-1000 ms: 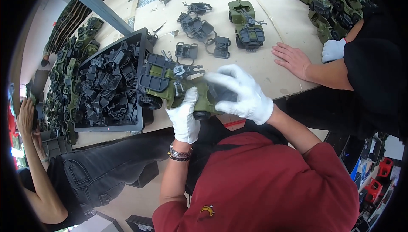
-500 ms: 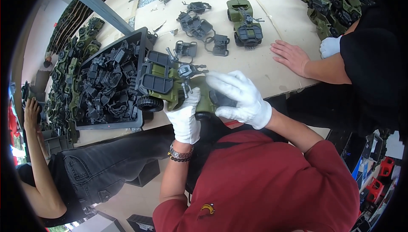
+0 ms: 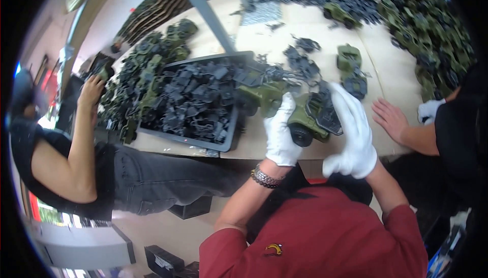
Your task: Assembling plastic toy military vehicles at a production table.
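Note:
An olive-green toy vehicle (image 3: 301,116) with black wheels and grey parts is raised over the table's near edge. My white-gloved left hand (image 3: 282,134) grips it from below, near its middle. My right hand (image 3: 354,138), also gloved, stands beside the vehicle's right end with fingers stretched and thumb apart. Its fingers are by the dark grey frame (image 3: 325,110) on that end; whether they touch it I cannot tell. The vehicle's left end is smeared by motion. Beyond it lie loose grey frame parts (image 3: 301,63) on the table.
A black bin (image 3: 189,141) full of grey parts stands to the left. Green vehicles are heaped at far left (image 3: 145,72) and right (image 3: 432,28). Another toy vehicle (image 3: 351,64) rests on the table. A co-worker's bare hand (image 3: 392,118) lies at the right edge. A grey post (image 3: 203,11) rises behind the bin.
The whole view has shifted, so the scene sits farther right. My right hand has come off the vehicle's end, and its fingers now point up. My left hand still grips the vehicle.

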Motion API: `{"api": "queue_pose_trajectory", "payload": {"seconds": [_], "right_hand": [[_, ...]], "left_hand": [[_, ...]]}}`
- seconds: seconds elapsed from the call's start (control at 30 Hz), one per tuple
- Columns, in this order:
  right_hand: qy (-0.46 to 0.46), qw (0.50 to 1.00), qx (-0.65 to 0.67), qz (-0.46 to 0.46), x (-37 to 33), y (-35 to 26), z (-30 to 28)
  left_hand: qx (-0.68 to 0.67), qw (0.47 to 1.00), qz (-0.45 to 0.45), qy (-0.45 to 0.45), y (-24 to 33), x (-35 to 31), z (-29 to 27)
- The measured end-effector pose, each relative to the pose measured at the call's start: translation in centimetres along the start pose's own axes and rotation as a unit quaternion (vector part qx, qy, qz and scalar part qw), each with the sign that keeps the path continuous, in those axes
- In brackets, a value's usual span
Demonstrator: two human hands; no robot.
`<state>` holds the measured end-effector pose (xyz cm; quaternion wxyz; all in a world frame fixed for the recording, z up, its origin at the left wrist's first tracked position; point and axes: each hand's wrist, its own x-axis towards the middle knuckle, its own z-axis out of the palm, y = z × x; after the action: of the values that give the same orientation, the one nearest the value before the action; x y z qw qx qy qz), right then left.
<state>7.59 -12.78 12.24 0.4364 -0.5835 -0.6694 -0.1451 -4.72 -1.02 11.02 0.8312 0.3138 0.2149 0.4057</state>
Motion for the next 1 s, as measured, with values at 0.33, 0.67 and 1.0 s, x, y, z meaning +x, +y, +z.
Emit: {"api": "queue_pose_trajectory", "payload": {"seconds": [0.33,0.67,1.0], "right_hand": [[0.196,0.976,-0.006,-0.090,2.9,1.4,-0.3],[0.143,0.989,0.032,0.011,1.4,3.6,0.0],[0.033,0.881,-0.216,0.419,-2.6,13.3,1.5]], "left_hand": [[-0.114,0.979,-0.167,0.000,-0.1,-1.4,4.6],[0.058,0.991,-0.109,0.043,3.9,1.5,1.7],[0.127,0.958,0.222,0.126,31.4,19.6,-5.7]]}}
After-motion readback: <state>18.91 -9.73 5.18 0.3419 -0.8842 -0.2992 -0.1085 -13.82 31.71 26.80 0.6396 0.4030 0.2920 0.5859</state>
